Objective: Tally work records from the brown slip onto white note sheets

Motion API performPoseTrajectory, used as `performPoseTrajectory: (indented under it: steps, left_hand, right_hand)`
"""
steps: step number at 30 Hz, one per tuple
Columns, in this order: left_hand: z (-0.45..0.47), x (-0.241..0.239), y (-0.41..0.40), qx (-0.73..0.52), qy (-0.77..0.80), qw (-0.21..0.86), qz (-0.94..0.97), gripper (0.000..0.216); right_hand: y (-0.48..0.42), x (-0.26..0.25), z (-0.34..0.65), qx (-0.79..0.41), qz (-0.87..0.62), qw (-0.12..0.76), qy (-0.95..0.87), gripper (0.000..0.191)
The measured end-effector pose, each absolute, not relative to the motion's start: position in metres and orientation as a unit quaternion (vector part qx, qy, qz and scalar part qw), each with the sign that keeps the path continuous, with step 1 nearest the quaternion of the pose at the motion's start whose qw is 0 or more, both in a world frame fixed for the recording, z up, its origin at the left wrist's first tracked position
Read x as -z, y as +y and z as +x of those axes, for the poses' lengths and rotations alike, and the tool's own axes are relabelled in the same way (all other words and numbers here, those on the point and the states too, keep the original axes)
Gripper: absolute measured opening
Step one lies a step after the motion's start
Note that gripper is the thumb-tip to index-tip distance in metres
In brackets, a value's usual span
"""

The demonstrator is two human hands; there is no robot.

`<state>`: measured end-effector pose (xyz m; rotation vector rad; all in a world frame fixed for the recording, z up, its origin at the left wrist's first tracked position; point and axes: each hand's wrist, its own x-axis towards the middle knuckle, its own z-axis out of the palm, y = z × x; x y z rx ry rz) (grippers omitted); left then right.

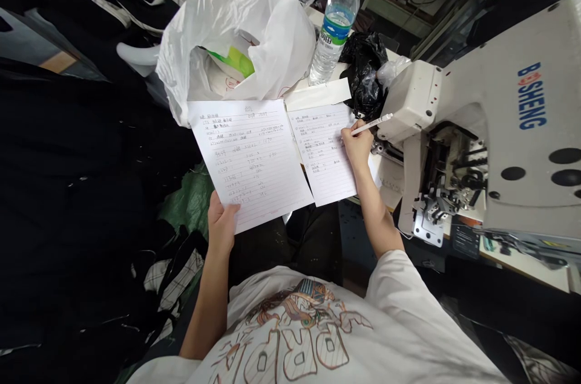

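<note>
A lined notebook (281, 202) lies spread open before me, both pages carrying handwritten notes and figures. My left hand (221, 221) grips the lower left corner of its left page, thumb on top and the other fingers underneath. Over the right page, my right hand (357, 147) is closed around a white pen (373, 124), whose back end points up and to the right. The pen's tip is hidden by the hand, so I cannot tell whether it touches the paper. A blank white strip (320, 94) sits along the top of the right page.
A white plastic bag (181, 39) with something green inside stands behind the notebook. Beside it are a water bottle (334, 24) with a green cap and a crumpled black bag (363, 69). A sewing machine (508, 100) fills the right. Dark cloth (68, 190) is heaped at left.
</note>
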<state>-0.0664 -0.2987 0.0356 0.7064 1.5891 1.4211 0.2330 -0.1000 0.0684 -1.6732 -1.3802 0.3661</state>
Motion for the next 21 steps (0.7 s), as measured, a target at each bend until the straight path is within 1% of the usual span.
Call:
performPoseTrajectory:
  steps: [12, 21]
  left_hand:
    - [-0.0664, -0.0345, -0.2982, -0.570, 0.649, 0.426, 0.270, 0.047]
    - [-0.0673, -0.0308, -0.2951, -0.588, 0.637, 0.422, 0.265, 0.045]
  right_hand:
    - [-0.1006, -0.0698, 0.2325, -0.144, -0.687, 0.441, -0.559, 0.026]
    - [-0.1000, -0.0666, 0.2327, -0.129, -0.675, 0.457, -0.564, 0.029]
